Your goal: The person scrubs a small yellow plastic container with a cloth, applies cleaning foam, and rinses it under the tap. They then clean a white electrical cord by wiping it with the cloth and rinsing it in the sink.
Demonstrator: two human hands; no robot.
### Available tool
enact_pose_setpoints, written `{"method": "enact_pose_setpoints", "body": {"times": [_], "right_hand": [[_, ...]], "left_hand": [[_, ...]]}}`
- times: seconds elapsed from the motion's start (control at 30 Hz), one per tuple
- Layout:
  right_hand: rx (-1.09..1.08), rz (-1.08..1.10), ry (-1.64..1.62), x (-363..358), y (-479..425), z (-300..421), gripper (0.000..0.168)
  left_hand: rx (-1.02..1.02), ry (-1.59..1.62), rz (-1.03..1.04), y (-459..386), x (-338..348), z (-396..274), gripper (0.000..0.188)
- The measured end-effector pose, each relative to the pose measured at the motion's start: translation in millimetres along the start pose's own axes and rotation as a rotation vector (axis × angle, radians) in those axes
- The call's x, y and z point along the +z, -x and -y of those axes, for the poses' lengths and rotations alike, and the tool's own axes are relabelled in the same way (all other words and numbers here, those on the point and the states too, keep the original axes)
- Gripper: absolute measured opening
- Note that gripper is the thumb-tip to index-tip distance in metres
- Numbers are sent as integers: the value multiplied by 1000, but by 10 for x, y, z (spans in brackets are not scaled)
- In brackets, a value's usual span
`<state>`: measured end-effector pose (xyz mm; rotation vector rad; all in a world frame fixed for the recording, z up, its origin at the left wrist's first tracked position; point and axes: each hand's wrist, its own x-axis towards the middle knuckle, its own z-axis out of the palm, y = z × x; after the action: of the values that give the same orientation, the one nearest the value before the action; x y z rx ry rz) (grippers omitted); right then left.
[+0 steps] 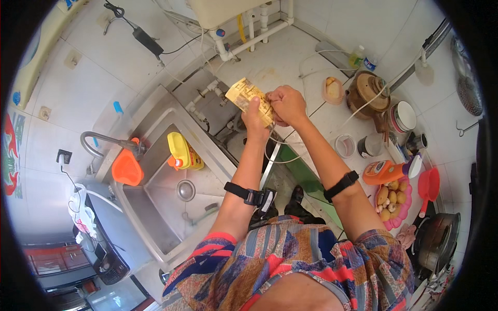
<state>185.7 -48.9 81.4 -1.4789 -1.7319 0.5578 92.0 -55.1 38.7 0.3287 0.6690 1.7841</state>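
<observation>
My left hand (255,118) grips a yellow patterned container (249,99), its thumb lying along the near side; the container is tilted over the gap between the sink and the tiled counter. Against the container's right side, my right hand (287,104) is closed on a pinkish-brown cloth (281,119), which is mostly hidden by the fingers. A pale cable (286,161) loops below both hands.
At left, a steel sink (155,233) holds a yellow jug (183,151); an orange strainer (127,168) hangs by the faucet (111,138). On the right counter stand a clay pot (360,97), stacked bowls (404,116), an orange bottle (383,172) and a pink basket of potatoes (406,198).
</observation>
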Motion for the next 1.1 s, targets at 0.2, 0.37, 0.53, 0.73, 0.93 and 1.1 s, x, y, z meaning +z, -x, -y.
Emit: {"method": "enact_pose_setpoints", "body": {"times": [0.2,0.37,0.53,0.73,0.93,1.1], "right_hand": [[-149,-35,25,58,170,37,17],[-159,-84,35,28,150,49,13],[-1,-41,-52,40,41,-50,11],[-85,-68,-10,93,106,-23,16],[-161,-125,30,112,265,42,11],[298,71,-198,56,-80,-120,12]], "left_hand": [[-132,-60,1,-103,-176,-7,39],[-85,-122,33,-175,-169,6,42],[-24,-42,-3,-39,-99,126,38],[-158,18,-85,-137,-71,31,32],[-190,-134,-151,-218,-100,-6,35],[-133,-3,-15,-78,-76,127,41]]}}
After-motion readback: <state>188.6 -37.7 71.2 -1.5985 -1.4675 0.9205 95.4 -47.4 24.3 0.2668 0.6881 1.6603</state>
